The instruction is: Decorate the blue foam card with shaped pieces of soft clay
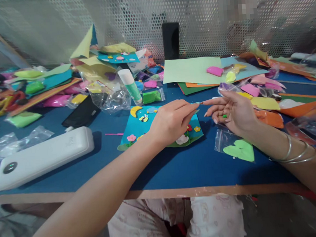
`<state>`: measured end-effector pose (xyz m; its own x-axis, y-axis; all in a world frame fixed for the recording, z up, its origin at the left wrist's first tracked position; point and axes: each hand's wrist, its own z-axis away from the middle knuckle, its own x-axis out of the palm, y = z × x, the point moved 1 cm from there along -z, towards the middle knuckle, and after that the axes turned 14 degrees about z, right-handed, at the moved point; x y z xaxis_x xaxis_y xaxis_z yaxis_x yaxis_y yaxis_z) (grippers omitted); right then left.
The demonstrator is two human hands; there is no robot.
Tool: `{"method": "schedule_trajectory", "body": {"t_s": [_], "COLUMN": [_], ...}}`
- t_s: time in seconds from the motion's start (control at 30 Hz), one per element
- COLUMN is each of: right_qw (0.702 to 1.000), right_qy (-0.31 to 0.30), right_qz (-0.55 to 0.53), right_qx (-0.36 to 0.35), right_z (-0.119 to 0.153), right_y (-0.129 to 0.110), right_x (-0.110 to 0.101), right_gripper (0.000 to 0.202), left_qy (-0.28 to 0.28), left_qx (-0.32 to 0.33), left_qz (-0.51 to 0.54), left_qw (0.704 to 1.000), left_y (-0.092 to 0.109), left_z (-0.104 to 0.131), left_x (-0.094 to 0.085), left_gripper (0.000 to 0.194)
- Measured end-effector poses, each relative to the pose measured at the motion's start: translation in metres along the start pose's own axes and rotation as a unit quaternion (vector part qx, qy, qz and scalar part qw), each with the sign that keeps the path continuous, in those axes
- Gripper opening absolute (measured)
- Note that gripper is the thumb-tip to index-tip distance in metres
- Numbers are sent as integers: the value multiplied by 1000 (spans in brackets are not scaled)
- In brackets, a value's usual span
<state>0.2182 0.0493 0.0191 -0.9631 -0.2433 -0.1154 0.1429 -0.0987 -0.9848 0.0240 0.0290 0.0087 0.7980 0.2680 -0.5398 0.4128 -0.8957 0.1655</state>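
My left hand (171,119) reaches over a blue card (153,123) with its thumb and fingers pinched together. Its fingertips meet the index fingertip of my right hand (237,111); anything between them is too small to make out. My right hand is palm up with fingers loosely curled, and a small green clay piece (224,116) rests among them. The card bears a yellow moon (136,111), a bee (143,118), a pink flower (131,137) and a white shape (182,139). My left hand and forearm hide part of it.
A white power bank (45,157) lies left, a purple stick (114,134) beside the card. Behind stand a glue stick (130,86) and a phone (171,41). A bag of light green clay (240,150) lies below my right hand. Paper and clay packets crowd both sides.
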Motion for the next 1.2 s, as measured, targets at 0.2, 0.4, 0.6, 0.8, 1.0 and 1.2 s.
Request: {"method": "schedule_trajectory", "body": {"t_s": [0.2, 0.4, 0.6, 0.8, 1.0, 1.2], "right_qw": [1000, 1000, 999, 995, 996, 996], "right_qy": [-12, -14, -42, -91, -76, -74], "right_qz": [-1, 6, 16, 24, 38, 39], "right_qx": [-21, -17, -22, -26, -32, -27], "right_z": [0, 0, 3, 7, 11, 11], "right_y": [4, 5, 2, 2, -1, 0], "right_x": [0, 1, 4, 8, 8, 8], "right_gripper": [37, 32, 31, 26, 30, 30], "left_qy": [5, 12, 18, 49, 11, 44], "left_qx": [-23, 1, 14, 42, 37, 27], "left_qz": [23, 25, 33, 45, 48, 53], "left_qw": [999, 1000, 999, 997, 998, 997], "left_y": [0, -1, 0, 3, 1, 5], "left_z": [-1, 0, 1, -1, 0, -2], "left_x": [-2, -2, -1, -3, 0, -4], "left_gripper": [7, 12, 8, 8, 10, 8]}}
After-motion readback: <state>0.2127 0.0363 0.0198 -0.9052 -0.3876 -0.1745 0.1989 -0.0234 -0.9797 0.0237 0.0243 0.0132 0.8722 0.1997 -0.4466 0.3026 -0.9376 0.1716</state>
